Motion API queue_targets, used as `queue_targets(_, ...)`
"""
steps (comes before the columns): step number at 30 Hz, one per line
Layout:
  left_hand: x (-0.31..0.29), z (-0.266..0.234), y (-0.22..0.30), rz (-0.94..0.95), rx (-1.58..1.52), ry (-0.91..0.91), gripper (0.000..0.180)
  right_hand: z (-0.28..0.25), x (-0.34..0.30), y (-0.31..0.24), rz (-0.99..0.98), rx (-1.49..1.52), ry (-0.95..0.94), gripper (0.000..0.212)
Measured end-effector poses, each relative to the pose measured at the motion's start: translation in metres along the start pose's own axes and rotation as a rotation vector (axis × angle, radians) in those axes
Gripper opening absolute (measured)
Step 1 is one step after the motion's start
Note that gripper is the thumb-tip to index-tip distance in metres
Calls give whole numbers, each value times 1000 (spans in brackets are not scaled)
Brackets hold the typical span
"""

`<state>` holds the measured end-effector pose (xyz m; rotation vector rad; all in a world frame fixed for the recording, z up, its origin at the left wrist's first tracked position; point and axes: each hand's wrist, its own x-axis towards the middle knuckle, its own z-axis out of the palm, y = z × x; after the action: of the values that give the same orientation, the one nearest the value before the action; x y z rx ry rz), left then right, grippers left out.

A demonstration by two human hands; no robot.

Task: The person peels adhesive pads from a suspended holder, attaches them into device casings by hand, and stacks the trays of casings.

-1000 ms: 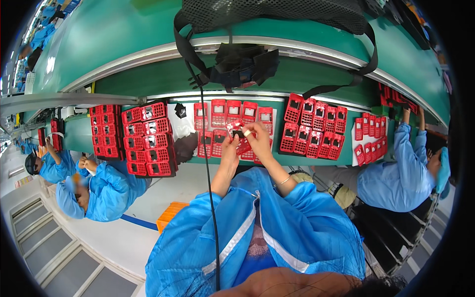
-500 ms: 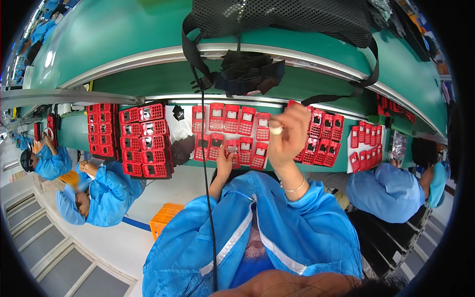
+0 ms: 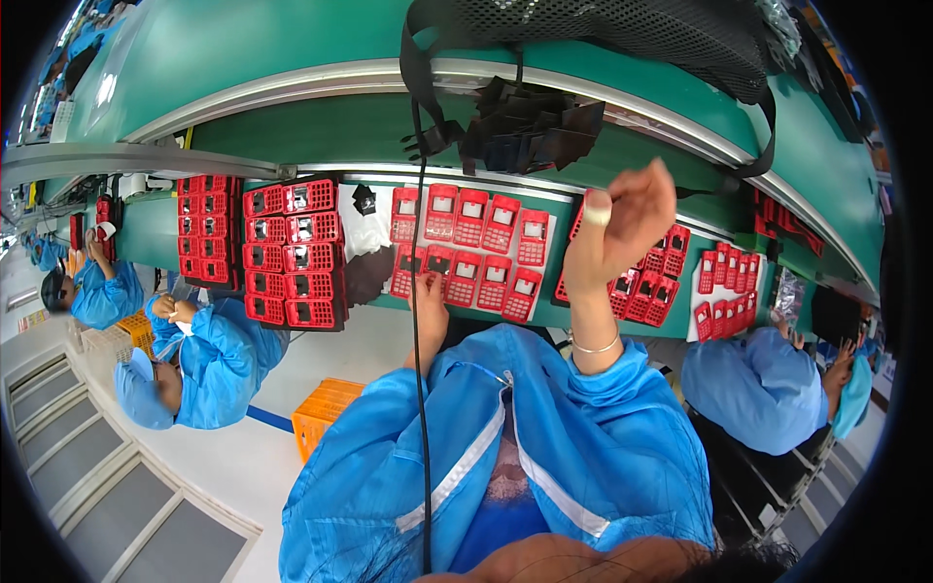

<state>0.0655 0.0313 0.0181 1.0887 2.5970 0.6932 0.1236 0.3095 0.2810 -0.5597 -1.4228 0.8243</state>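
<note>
Two rows of red handset housings with keypad holes (image 3: 467,219) lie on a white sheet (image 3: 556,233) in front of me. Most show pale windows; a few in the near row look dark there. My left hand (image 3: 430,309) is closed at the near edge of a red handset housing (image 3: 438,264), its fingertips bent together against it; the exact grip is partly hidden. Raised over the right side of the rows, my right hand (image 3: 627,222) has its fingers extended and the thumb apart, holding nothing. A pale cover sits on that thumb's tip.
Black sheets (image 3: 530,126) hang fanned out at the shelf edge, below a black mesh bag (image 3: 603,39). Stacked red housings (image 3: 311,255) stand left; more (image 3: 653,287) lie right, partly behind my hand. A black cable (image 3: 421,389) crosses my view. Co-workers (image 3: 753,384) sit on both sides.
My right hand has risen away to the right, its fingers straightening. My left hand has shifted one housing to the left. The whole view has turned slightly.
</note>
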Motion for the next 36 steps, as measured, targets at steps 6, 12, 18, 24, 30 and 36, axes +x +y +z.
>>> queue_targets(6, -5, 4, -8, -5, 90, -20, 49, 7, -160, 70, 44, -384, -794, 10)
queue_targets(12, -6, 3, -17, -9, -49, -4, 50, 22, -264, 135, -94, -861, -1184, 15)
queue_targets(18, 7, -8, -29, -40, -40, 205, 52, 32, -250, 125, -99, -717, -1144, 9)
queue_targets(24, 31, -14, -21, -373, -974, -86, 38, 33, -191, 91, 82, -439, -866, 24)
queue_targets(30, 36, -26, 46, -459, -1251, -203, 26, 18, -179, 69, 670, -254, -782, 52)
queue_targets(36, 38, -33, 74, -462, -1345, -118, 25, 12, -183, 66, 652, -233, -593, 29)
